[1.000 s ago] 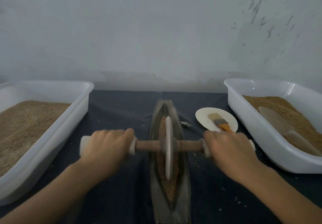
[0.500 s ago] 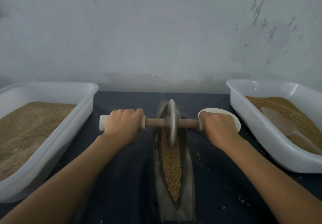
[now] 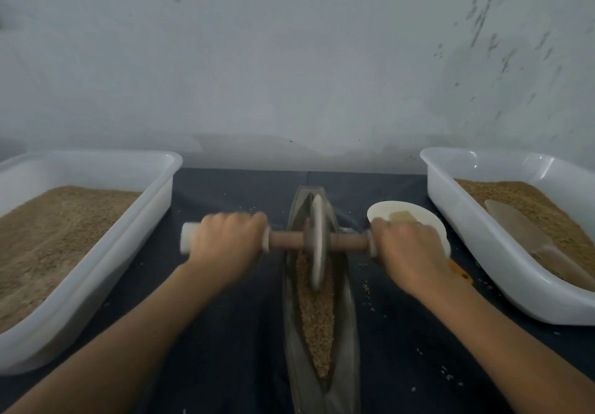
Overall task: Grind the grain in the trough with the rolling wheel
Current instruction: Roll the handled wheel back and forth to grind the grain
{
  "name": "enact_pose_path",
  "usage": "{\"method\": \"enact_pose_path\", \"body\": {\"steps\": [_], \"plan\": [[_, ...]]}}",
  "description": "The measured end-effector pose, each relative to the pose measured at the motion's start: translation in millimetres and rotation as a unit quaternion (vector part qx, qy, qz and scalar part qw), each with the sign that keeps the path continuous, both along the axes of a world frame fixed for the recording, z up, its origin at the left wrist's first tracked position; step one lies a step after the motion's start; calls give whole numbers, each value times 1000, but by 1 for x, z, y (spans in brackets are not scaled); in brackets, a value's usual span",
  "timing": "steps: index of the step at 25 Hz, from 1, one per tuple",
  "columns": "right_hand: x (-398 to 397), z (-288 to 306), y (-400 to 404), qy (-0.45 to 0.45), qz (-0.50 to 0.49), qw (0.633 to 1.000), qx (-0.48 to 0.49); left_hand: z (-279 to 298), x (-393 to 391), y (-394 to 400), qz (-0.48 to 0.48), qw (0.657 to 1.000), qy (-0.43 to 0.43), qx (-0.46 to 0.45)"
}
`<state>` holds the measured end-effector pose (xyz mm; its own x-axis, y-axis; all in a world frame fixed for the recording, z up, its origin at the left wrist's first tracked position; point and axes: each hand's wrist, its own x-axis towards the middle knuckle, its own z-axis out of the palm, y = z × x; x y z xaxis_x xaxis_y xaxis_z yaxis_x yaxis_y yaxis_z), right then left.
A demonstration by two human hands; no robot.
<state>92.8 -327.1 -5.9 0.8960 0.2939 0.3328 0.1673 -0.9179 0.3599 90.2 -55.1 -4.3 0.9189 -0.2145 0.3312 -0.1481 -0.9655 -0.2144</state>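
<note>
both hands are working the grinder here. the left hand (image 3: 225, 246) is wrapping its fingers (image 3: 235, 220) right round the pale end sleeve on its side of the brown wooden axle (image 3: 286, 240), and the right hand (image 3: 407, 252) is doing the same on the other end, fingers curled over the top so the sleeve under them is mostly hidden. nothing loose, both are gripping firmly as far as i can tell, though the hands are a bit blurry.

the flat grey stone rolling wheel (image 3: 317, 243) is standing upright on its edge inside the long dark boat-shaped metal trough (image 3: 291, 333), sitting toward the far end of it. the tan grain (image 3: 317, 320) is lying in a strip along the groove, from just under the wheel down toward the near tip, and it's looking pretty coarse.

so i'm reading this as mid-grind, at or near the far end of a stroke. the next move is probably asking for an even pull back toward the body, both hands pressing down equally so the wheel is staying upright and tracking the groove instead of riding up a wall. the near grain is looking like it needs plenty more passes.

stuff around it on the dark cloth-covered counter (image 3: 225, 365): a white plastic tub (image 3: 154, 207) of grain on the left, another white plastic tub (image 3: 450, 194) on the right with a pale scoop (image 3: 515, 230) lying in it, and a small round white dish (image 3: 415, 212) tucked just behind the right hand. some stray grains are scattered about.
</note>
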Motion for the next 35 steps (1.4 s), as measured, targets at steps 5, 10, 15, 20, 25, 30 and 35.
{"method": "enact_pose_path", "body": {"steps": [5,10,15,20,25,30,35], "plan": [[15,9,2,4,26,1000,6,9,16,1,-9,999,38,-22],[-73,-6,-22,-34,176,981,67,-4,-67,14,-146,987,-63,-15],[-33,6,-5,3,90,996,17,-10,-31,9,-42,999,-24,3],[26,20,10,21,15,1000,-9,-3,34,2,14,1000,-14,-19],[-51,7,-10,-12,142,989,38,-9,-38,15,-48,997,43,-31],[-58,5,-12,26,117,992,29,-1,-58,14,-78,996,44,-14],[16,18,9,6,40,999,5,1,11,-1,21,999,16,-20]]}}
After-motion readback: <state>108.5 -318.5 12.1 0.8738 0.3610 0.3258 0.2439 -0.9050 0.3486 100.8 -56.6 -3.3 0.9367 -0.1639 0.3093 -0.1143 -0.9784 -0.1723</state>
